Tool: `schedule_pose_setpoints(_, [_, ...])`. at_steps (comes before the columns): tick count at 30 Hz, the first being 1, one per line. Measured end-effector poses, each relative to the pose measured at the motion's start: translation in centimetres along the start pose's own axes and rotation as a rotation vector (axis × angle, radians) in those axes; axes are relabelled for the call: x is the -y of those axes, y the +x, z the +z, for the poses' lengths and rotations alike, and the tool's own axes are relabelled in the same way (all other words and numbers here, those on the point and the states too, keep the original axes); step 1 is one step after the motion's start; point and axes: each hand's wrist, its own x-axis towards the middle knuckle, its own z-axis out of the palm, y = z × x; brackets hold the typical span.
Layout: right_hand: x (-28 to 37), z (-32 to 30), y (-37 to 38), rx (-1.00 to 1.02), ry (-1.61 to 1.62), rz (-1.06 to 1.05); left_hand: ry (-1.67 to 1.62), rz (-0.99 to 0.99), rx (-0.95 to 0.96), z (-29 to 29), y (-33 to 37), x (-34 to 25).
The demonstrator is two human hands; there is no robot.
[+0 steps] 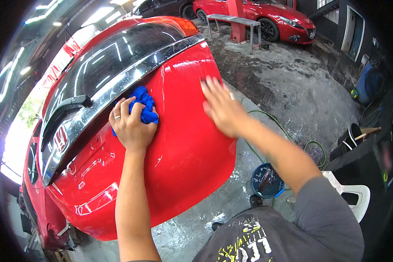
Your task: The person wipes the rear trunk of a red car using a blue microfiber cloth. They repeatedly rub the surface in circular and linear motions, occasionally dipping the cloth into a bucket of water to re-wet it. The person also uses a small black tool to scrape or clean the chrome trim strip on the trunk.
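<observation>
A wet, glossy red car tailgate point(192, 144) fills the middle, with a dark rear window point(118, 54) and a chrome strip point(113, 89) above its painted panel. My left hand point(133, 124), with a ring on one finger, is closed over a bunched blue cloth point(144, 97) pressed to the panel just below the strip. Toward the panel's right edge lies my right hand point(222, 105), fingers stretched out and slightly blurred. A small dark bit shows by its fingertips; whether anything is under the palm is hidden.
A dark bucket point(267, 180) of liquid stands on the wet concrete floor near my feet. The green hose point(288, 133) runs past it, and a white plastic chair point(356, 198) is at the right. Farther off are a metal bench point(236, 18) and a red car point(279, 19).
</observation>
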Motion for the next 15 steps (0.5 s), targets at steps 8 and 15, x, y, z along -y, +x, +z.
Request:
schedule_pose_setpoints(8, [-0.2, -0.3, 4.5, -0.063, -0.020, -0.043, -0.025, 0.018, -0.020, 0.4, 0.6, -0.6])
schedule_pose_setpoints(15, [6.6, 0.2, -5.6, 0.077, -0.039, -0.086, 0.008, 0.010, 0.009, -0.2, -0.2, 0.6])
